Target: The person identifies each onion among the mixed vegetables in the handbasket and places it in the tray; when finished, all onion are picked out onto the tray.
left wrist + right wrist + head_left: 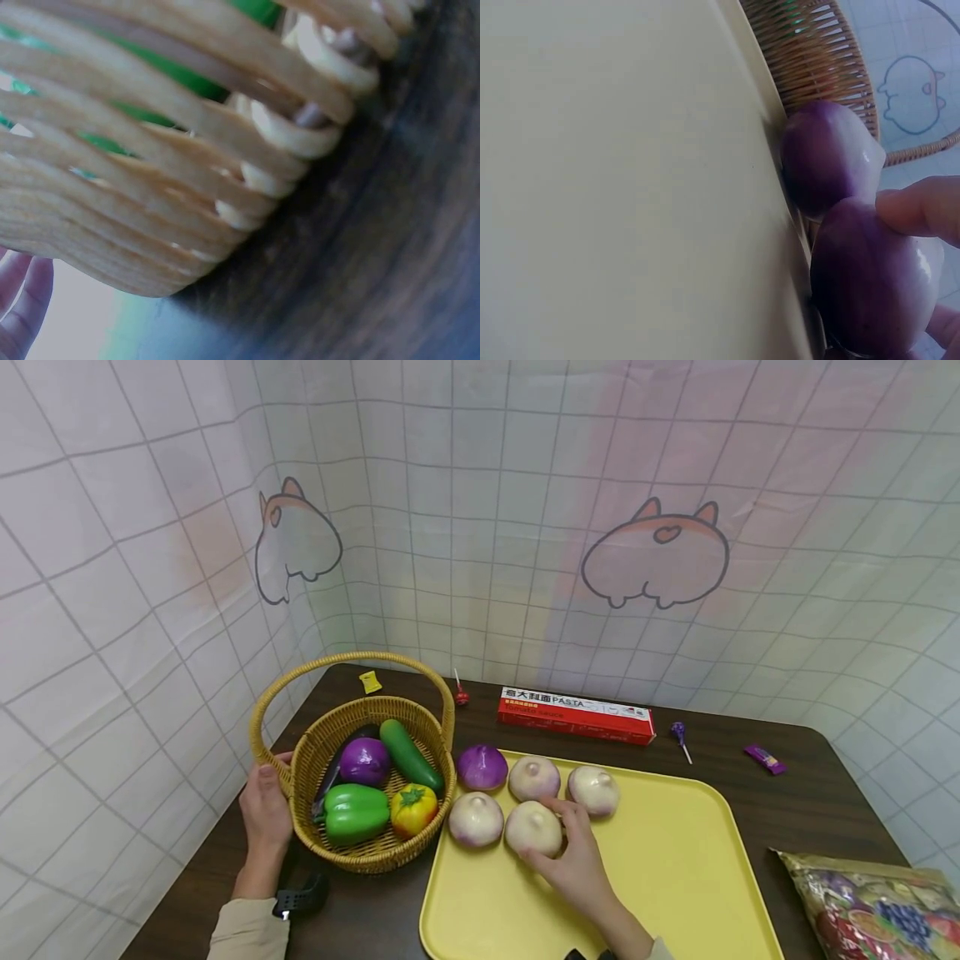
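A wicker basket [371,860] stands at the left of the table, holding a green bell pepper [356,814], a yellow-red pepper [413,811], a cucumber [411,756], a purple bulb [365,762] and a dark eggplant partly hidden. My left hand [267,806] holds the basket's left side by the handle's base; some fingers are hidden behind it. On the yellow tray [667,877], my right hand [576,860] grips a purple-and-white bulb [533,828], white side up, whether onion or turnip I cannot tell. Several similar bulbs surround it, one bulb [482,767] purple side up.
Behind the tray lies a red-and-white pasta box [576,714], between a red lollipop [461,697] and a purple lollipop [680,735]. A yellow wrapped candy [371,682] and a purple candy [765,758] lie farther out. A fruit-printed bag [877,906] sits at the right.
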A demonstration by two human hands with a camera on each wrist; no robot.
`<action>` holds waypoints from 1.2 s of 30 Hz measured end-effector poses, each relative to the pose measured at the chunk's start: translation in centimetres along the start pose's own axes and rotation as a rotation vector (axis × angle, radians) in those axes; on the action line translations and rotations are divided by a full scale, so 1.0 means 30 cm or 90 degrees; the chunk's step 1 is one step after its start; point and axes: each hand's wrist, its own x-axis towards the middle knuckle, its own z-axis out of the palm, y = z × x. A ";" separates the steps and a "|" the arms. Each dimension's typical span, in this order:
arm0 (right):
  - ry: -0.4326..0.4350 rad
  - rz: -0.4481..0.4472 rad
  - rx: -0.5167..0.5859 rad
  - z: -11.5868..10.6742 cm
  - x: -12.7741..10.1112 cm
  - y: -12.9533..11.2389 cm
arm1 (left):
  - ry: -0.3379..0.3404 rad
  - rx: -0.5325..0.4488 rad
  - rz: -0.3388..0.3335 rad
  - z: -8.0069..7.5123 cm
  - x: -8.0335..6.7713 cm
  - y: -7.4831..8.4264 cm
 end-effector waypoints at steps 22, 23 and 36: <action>0.078 -0.094 0.032 -0.006 0.014 -0.021 | -0.004 -0.011 -0.002 -0.006 0.011 -0.074; 0.087 -0.115 0.028 -0.007 0.016 -0.030 | -0.004 -0.007 -0.002 -0.005 0.012 -0.075; 0.011 -0.250 0.083 0.093 0.111 -0.246 | 0.001 0.010 0.005 -0.004 0.009 -0.068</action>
